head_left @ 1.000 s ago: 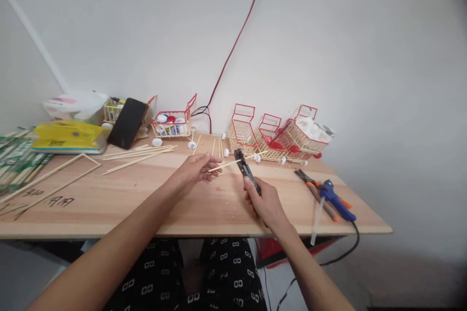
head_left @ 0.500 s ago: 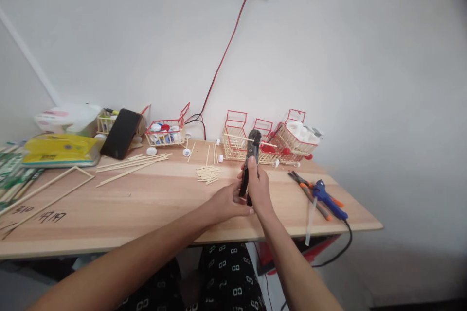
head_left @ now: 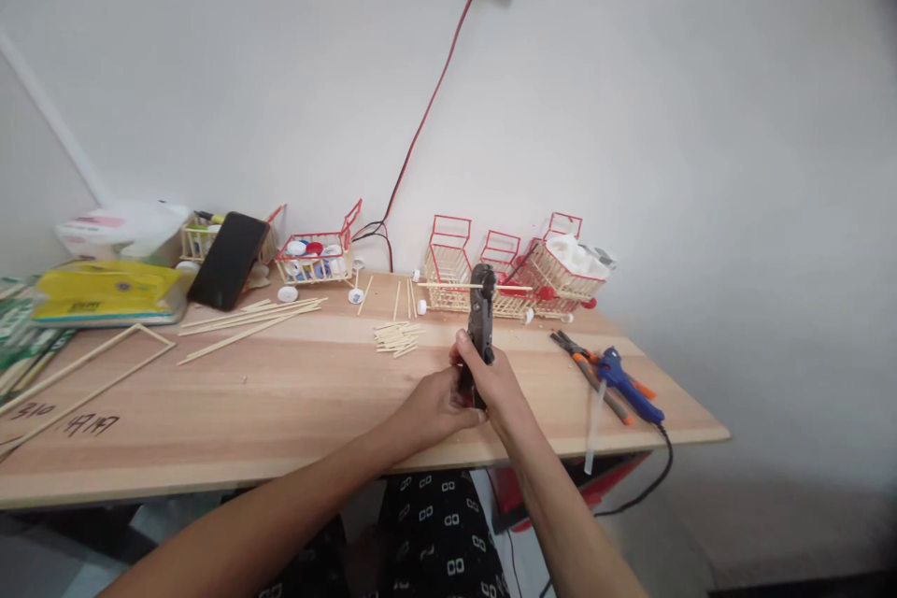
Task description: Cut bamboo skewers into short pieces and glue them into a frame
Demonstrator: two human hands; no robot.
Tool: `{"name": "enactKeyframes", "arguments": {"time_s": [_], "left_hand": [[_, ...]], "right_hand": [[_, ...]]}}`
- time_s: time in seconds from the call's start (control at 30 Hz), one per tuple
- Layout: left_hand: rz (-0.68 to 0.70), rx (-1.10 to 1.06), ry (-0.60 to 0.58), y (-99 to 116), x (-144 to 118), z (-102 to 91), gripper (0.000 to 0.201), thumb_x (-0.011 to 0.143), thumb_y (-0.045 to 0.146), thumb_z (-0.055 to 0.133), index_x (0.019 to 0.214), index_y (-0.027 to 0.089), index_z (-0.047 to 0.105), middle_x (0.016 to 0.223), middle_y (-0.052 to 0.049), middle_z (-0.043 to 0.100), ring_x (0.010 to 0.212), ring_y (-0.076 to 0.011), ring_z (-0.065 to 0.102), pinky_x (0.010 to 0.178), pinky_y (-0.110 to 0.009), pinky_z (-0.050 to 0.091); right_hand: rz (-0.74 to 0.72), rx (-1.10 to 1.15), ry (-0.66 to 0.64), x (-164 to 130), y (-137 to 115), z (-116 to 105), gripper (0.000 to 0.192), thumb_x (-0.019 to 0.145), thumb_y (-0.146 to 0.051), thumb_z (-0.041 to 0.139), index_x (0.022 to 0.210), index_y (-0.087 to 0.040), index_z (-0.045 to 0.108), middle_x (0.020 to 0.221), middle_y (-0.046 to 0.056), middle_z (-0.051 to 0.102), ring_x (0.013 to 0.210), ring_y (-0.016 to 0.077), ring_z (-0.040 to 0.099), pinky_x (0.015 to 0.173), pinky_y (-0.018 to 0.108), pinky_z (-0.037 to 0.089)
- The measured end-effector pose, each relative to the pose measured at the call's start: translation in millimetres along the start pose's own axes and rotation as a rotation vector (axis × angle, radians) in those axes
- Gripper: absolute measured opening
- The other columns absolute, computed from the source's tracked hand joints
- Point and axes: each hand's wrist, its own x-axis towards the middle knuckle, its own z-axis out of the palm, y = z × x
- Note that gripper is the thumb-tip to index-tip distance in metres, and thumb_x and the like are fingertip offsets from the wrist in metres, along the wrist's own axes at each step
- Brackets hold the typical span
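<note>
In front of me, above the table, a pair of black pliers (head_left: 480, 304) points upward. A thin wooden stick (head_left: 445, 286) lies nearly level across its jaws, reaching out to both sides. My right hand (head_left: 500, 383) is wrapped round the handles, its thumb along the near side. My left hand (head_left: 438, 400) has its fingers curled at the lower handle ends, against the right hand. Some of its fingertips are hidden behind the tool. A little pile of short cut sticks (head_left: 396, 337) lies on the table to the left of the pliers.
Small stick carts with red rims (head_left: 448, 266) line the wall, some holding bottle caps (head_left: 315, 249). Longer sticks (head_left: 252, 327), a phone (head_left: 229, 262) and a yellow pack (head_left: 108, 291) lie left. A blue glue gun (head_left: 627, 385) and orange-handled pliers (head_left: 595, 378) lie right.
The pliers have come down slightly and stand more upright, with their handles closer together. The stick, tilted down to the right before, is now nearly level.
</note>
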Motion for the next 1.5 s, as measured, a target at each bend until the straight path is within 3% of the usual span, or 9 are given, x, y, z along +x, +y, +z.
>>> {"name": "enactKeyframes", "arguments": {"time_s": [0.13,0.23,0.37,0.43,0.57,0.77,0.93,1.23,1.5], "left_hand": [[0.007,0.427,0.015,19,-7,-4.2,0.024,0.071,0.028,0.070,0.088,0.014,0.061,0.086,-0.008,0.067,0.078,-0.0232,0.060,0.069,-0.032,0.044],[0.201,0.757,0.115,47,-11,-17.0,0.017,0.082,0.033,0.060,0.086,0.018,0.067,0.091,-0.009,0.069,0.090,-0.0259,0.058,0.083,-0.037,0.041],[0.436,0.889,0.372,83,-5,-45.4,0.027,0.092,0.030,0.043,0.100,0.019,0.067,0.105,-0.010,0.067,0.103,-0.0247,0.053,0.096,-0.038,0.033],[0.387,0.921,0.419,88,2,-61.2,0.027,0.092,0.032,0.045,0.098,0.018,0.067,0.107,-0.010,0.067,0.105,-0.0255,0.052,0.096,-0.038,0.032],[0.101,0.864,0.221,64,14,-82.8,0.040,0.093,0.037,0.038,0.069,0.017,0.063,0.072,-0.006,0.066,0.073,-0.0196,0.057,0.072,-0.028,0.038],[0.016,0.729,0.116,30,11,-81.4,0.039,0.090,0.032,0.039,0.057,0.018,0.054,0.053,0.000,0.058,0.059,-0.0149,0.055,0.068,-0.024,0.038],[-0.072,0.707,0.064,28,8,-72.4,0.030,0.087,0.026,0.036,0.078,0.017,0.063,0.050,0.002,0.059,0.055,-0.0161,0.055,0.066,-0.026,0.040],[-0.145,0.809,0.041,31,4,-59.2,0.023,0.083,0.018,0.040,0.065,0.019,0.054,0.049,0.000,0.055,0.056,-0.0174,0.054,0.063,-0.027,0.037],[-0.025,0.864,0.078,22,7,-62.7,0.025,0.086,0.023,0.036,0.068,0.018,0.053,0.071,-0.006,0.062,0.071,-0.0197,0.056,0.067,-0.028,0.037]], "right_hand": [[-0.014,-0.084,0.098,-2,6,-6,0.056,0.079,-0.069,0.046,0.061,-0.017,0.057,0.056,0.004,0.060,0.054,0.0171,0.057,0.053,0.026,0.043],[-0.023,-0.203,0.130,-3,12,-15,0.057,0.080,-0.068,0.045,0.058,-0.017,0.058,0.053,0.005,0.061,0.053,0.0182,0.058,0.053,0.027,0.042],[-0.027,-0.368,0.070,-5,15,-25,0.058,0.084,-0.067,0.039,0.057,-0.018,0.056,0.051,0.005,0.060,0.050,0.0186,0.057,0.051,0.026,0.039],[-0.065,-0.492,0.037,-5,14,-27,0.058,0.084,-0.066,0.038,0.056,-0.019,0.056,0.052,0.006,0.061,0.052,0.0193,0.058,0.052,0.026,0.037],[-0.106,-0.678,-0.022,-1,11,-30,0.058,0.085,-0.066,0.037,0.057,-0.019,0.057,0.057,0.007,0.063,0.054,0.0201,0.058,0.051,0.026,0.032],[-0.115,-0.751,-0.103,3,13,-32,0.059,0.084,-0.066,0.037,0.054,-0.019,0.056,0.053,0.007,0.061,0.051,0.0198,0.055,0.048,0.026,0.028],[-0.101,-0.790,-0.171,3,14,-41,0.058,0.083,-0.065,0.042,0.049,-0.019,0.053,0.050,0.008,0.059,0.046,0.0184,0.052,0.046,0.027,0.028],[-0.074,-0.778,-0.231,-4,19,-46,0.056,0.080,-0.065,0.045,0.046,-0.021,0.046,0.047,0.006,0.054,0.046,0.0168,0.047,0.046,0.027,0.028],[-0.078,-0.696,-0.212,-9,13,-44,0.055,0.081,-0.064,0.044,0.048,-0.020,0.044,0.046,0.002,0.046,0.046,0.0144,0.043,0.047,0.026,0.027]]}}
